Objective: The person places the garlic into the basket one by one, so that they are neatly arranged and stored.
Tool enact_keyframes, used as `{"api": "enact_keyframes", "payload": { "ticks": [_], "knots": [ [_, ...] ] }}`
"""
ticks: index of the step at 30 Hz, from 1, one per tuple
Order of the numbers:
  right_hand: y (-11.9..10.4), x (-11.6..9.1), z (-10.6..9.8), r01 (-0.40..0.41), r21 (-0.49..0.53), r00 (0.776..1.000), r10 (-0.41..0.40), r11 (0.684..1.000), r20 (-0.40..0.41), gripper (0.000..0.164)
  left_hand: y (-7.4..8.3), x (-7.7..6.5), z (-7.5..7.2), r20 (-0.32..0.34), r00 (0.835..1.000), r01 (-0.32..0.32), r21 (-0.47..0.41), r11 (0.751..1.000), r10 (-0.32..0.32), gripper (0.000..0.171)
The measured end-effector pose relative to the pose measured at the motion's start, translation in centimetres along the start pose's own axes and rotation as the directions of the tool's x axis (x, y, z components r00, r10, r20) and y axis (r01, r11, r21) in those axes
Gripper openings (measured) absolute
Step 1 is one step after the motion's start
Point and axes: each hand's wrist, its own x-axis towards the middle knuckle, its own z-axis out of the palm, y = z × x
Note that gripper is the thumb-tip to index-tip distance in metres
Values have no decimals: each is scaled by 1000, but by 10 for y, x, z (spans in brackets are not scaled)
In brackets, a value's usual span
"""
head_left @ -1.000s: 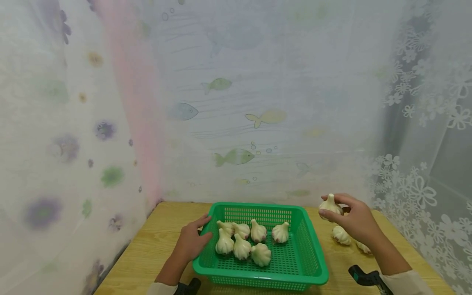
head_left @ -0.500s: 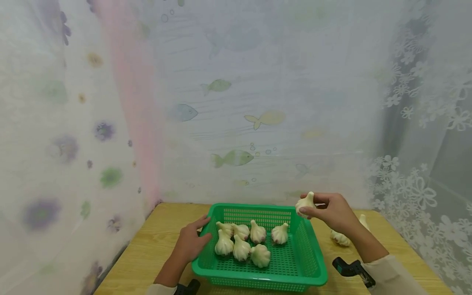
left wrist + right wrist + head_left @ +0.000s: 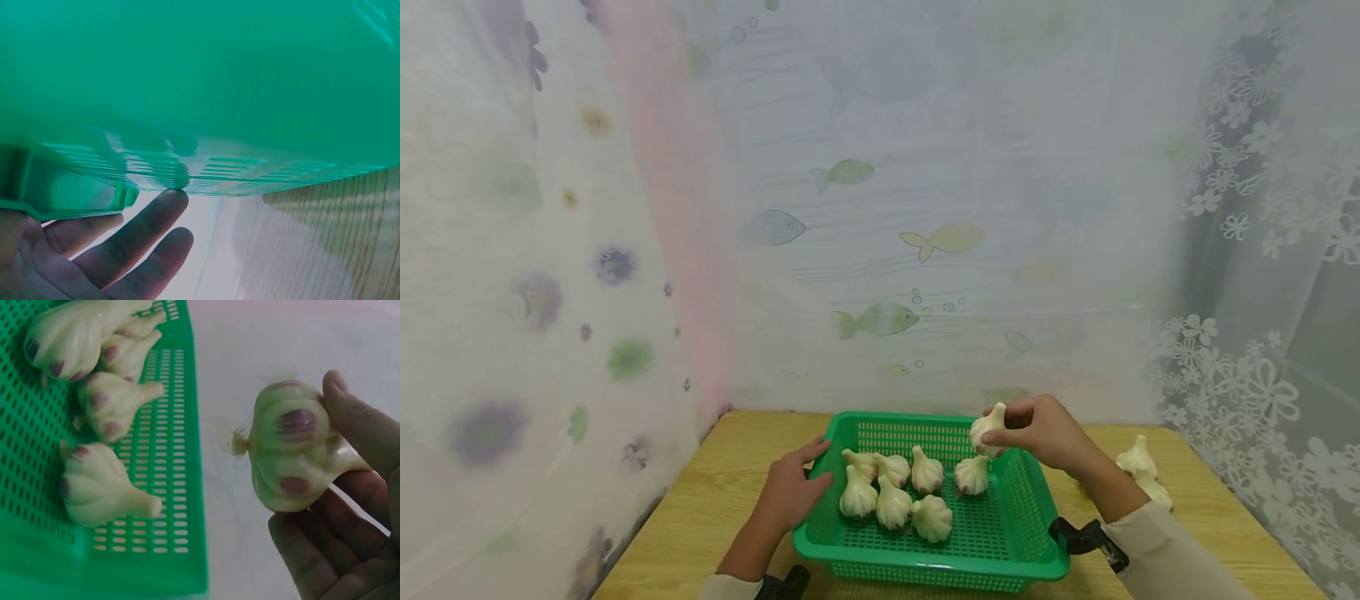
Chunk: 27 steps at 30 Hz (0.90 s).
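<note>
In the head view my right hand (image 3: 1047, 433) pinches a pale garlic bulb (image 3: 987, 432) above the back right part of a green plastic basket (image 3: 931, 562). The right wrist view shows this garlic bulb (image 3: 290, 447) with purple patches and a tuft of roots, thumb on one side and fingers on the other. My left hand (image 3: 792, 490) holds the basket's left rim. Its fingers (image 3: 134, 240) extend along the outer wall under the rim; the thumb is hidden in the left wrist view. Several garlic bulbs (image 3: 893, 504) lie inside the basket, mostly toward its left and back.
More garlic bulbs (image 3: 1137, 457) lie on the wooden table (image 3: 700, 492) to the right of the basket, partly behind the right forearm. A printed curtain (image 3: 880, 208) hangs behind the table and along both sides.
My right hand has carried the garlic bulb leftward, from beside the basket to above its back right part, and slightly lower since half a second ago. The left hand has stayed on the rim.
</note>
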Motion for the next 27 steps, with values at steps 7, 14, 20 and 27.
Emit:
{"api": "enact_keyframes", "payload": {
  "ticks": [7, 14, 20, 27],
  "knots": [
    [9, 5, 11, -75, 37, 997, 73, 997, 40, 25, -1, 0, 1, 1, 1000, -8, -2, 1000, 8, 55],
    [12, 5, 20, -88, -16, 994, 89, 996, 58, 22, -1, 1, 1, 1, 1000, 0, 9, 1000, 0, 55],
    [13, 5, 23, -66, -68, 985, 76, 995, 156, 24, 0, 0, 1, -6, 1000, 4, 10, 1000, -4, 56],
    [16, 6, 27, -22, -23, 952, 28, 1000, 305, 12, 0, 1, 0, -3, 1000, 10, 15, 1000, -10, 55]
  ]
}}
